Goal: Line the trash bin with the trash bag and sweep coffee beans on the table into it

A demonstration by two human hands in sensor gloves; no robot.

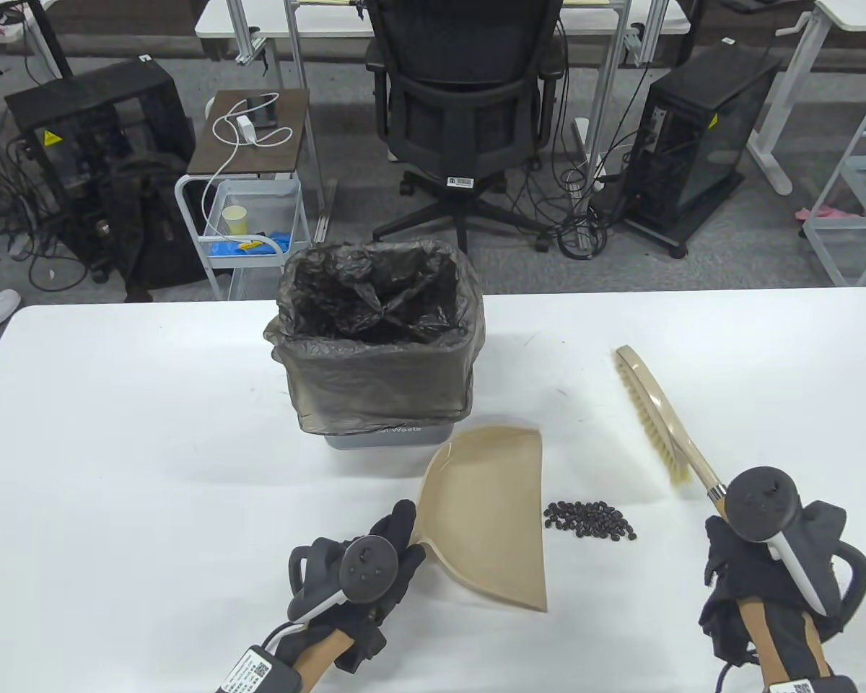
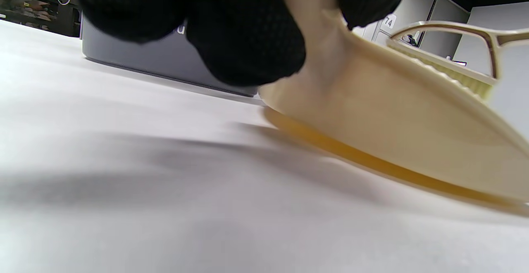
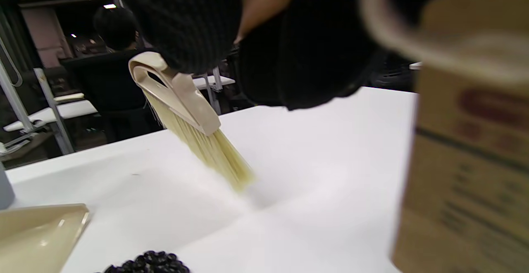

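Beige dustpan (image 1: 487, 505) sits centre-frame, gripped by left hand (image 1: 375, 556); right hand (image 1: 758, 570) grips brush (image 1: 657, 415) w/ bristles off table. Coffee beans (image 1: 590, 520) lie just right of pan; lined trash bin (image 1: 375, 346) above. Risk — a hard stroke scatters beans past the pan.

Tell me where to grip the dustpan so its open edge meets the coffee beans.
Grip the dustpan by its narrow handle end, coming from the near left, as the left hand does. The wide flat lip faces right toward the coffee beans, so holding the opposite corner keeps fingers clear of the brush.
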